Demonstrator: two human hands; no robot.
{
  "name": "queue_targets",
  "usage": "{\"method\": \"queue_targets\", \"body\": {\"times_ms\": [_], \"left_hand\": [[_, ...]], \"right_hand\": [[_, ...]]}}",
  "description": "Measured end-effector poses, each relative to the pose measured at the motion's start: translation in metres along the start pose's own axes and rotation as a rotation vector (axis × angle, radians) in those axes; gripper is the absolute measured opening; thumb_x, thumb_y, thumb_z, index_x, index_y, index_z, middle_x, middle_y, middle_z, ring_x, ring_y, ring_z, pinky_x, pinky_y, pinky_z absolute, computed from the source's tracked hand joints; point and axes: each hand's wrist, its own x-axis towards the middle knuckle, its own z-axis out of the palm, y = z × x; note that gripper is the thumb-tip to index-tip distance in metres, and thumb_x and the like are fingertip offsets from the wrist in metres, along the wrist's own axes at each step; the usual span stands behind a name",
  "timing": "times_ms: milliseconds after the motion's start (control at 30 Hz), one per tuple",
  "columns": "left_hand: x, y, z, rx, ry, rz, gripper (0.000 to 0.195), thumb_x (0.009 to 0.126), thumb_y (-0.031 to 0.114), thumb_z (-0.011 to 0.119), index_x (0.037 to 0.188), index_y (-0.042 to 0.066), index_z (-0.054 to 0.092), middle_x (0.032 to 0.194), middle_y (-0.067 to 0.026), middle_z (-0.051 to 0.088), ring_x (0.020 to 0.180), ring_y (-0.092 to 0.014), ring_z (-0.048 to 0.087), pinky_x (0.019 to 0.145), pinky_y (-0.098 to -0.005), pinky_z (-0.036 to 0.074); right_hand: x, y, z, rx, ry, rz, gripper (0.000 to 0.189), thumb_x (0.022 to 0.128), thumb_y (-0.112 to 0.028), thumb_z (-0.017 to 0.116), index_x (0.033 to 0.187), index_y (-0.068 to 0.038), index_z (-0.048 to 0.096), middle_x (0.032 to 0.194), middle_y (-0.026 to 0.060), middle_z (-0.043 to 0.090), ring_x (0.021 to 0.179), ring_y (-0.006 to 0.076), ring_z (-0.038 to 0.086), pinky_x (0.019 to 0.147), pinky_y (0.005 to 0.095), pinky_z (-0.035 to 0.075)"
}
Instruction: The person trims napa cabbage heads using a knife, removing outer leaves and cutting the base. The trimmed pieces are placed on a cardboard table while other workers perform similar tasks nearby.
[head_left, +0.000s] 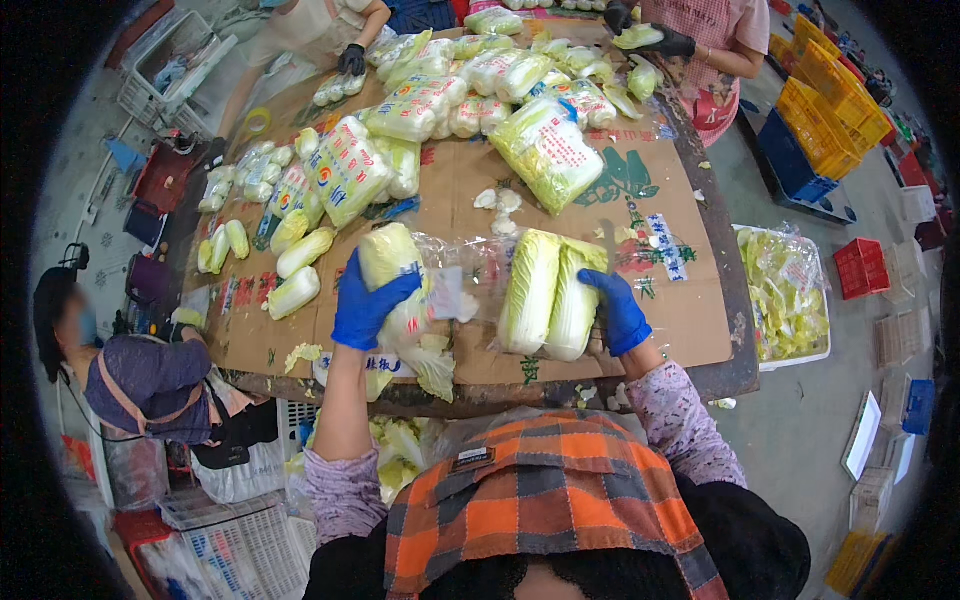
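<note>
In a blue glove, my left hand (375, 304) grips a napa cabbage (391, 259) wrapped in printed clear plastic, its thumb lying across the front. Loose leaves (433, 369) hang below that cabbage. My right hand (619, 309), also gloved in blue, holds the right side of a pair of napa cabbages (551, 296) standing side by side; its thumb rests on the right one and its other fingers are hidden behind. Between the two hands stretches clear plastic film (472, 259). Cut white stem pieces (504, 214) lie just beyond on the cardboard (457, 195).
Bagged cabbages (352, 169) pile up at the far side, with one full bag (551, 154) nearer. Unbagged heads (294, 292) lie left. A crate of leaves (784, 300) stands right of the table. Co-workers stand at the far left, far right and left; one gloved hand (352, 60) touches a bag.
</note>
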Motion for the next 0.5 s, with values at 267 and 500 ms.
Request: {"method": "queue_targets", "body": {"times_ms": [267, 500], "left_hand": [[-0.056, -0.021, 0.075, 0.989, -0.293, 0.626, 0.049, 0.075, 0.04, 0.07, 0.111, 0.008, 0.061, 0.141, -0.0161, 0.041, 0.133, -0.039, 0.032, 0.109, -0.0556, 0.016], [-0.087, -0.048, 0.074, 1.275, -0.484, 0.57, 0.029, 0.076, 0.039, 0.067, 0.084, 0.011, 0.067, 0.148, -0.0107, 0.033, 0.133, -0.037, 0.03, 0.107, -0.0598, 0.016]], "right_hand": [[0.007, 0.025, 0.033, -0.018, 0.044, 0.032, 0.037, 0.078, -0.013, 0.07, 0.111, -0.002, 0.058, 0.094, 0.0075, 0.066, 0.078, 0.0213, 0.066, 0.069, 0.0329, 0.055], [-0.002, 0.011, 0.015, 0.25, 0.076, 0.233, 0.04, 0.087, -0.028, 0.062, 0.119, -0.006, 0.055, 0.105, 0.0133, 0.064, 0.087, 0.0287, 0.066, 0.075, 0.0443, 0.056]]}}
